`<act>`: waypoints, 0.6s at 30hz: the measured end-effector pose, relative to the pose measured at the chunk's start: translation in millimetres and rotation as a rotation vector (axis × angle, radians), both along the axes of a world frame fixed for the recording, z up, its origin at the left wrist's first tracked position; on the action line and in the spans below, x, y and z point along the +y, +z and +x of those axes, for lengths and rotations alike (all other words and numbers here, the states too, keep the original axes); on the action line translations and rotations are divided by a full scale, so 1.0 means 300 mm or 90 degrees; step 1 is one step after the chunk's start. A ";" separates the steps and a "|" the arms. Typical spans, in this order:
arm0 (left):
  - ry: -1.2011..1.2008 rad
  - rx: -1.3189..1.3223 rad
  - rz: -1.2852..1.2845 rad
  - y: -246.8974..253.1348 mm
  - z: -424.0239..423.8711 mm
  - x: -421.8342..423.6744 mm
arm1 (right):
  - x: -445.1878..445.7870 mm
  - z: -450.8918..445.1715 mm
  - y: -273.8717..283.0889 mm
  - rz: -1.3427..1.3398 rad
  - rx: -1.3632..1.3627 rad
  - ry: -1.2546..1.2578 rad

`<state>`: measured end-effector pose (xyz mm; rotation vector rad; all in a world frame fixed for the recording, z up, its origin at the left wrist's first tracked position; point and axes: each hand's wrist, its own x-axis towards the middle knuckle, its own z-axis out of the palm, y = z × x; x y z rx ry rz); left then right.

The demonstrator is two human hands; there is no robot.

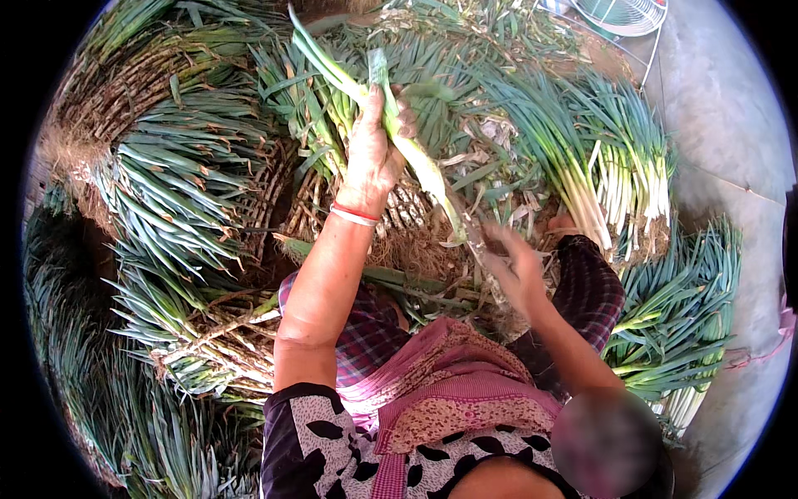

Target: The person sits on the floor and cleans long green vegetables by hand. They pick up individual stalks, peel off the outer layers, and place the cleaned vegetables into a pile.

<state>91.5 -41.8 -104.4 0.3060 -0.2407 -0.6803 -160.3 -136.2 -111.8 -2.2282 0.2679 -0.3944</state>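
My left hand (374, 143), with a white band at the wrist, grips a large green onion (421, 165) around its leafy upper part. The leaves point up and left, and the pale stalk slants down to the right. At the stalk's lower end is my right hand (517, 265), blurred by motion. A brownish strip of outer skin (477, 240) hangs beside that end, against the right fingers. Whether those fingers pinch the strip is unclear. Below the stalk lies a pile of unpeeled green onions (408, 209), their roots towards me.
Pale-stemmed green onions (633, 187) lie at the right, with another bunch (676, 337) below. Stacked rooted bundles (181, 162) fill the left. Peeled leaf scraps (499, 134) litter the middle. A fan (623, 15) on a metal frame stands at upper right, near grey sheeting (723, 131).
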 end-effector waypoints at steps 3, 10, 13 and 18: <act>-0.029 -0.039 -0.077 0.034 -0.004 0.024 | 0.066 0.292 0.073 0.053 -0.208 -0.020; 0.124 -0.095 -0.039 0.063 0.117 0.200 | -0.025 0.081 -0.165 -0.190 0.040 0.226; 0.160 -0.121 -0.043 0.094 0.137 0.194 | -0.211 -0.292 -0.466 -0.321 0.363 0.215; 0.308 -0.040 0.163 0.058 0.075 0.129 | -0.037 0.125 -0.086 -0.209 -0.070 0.041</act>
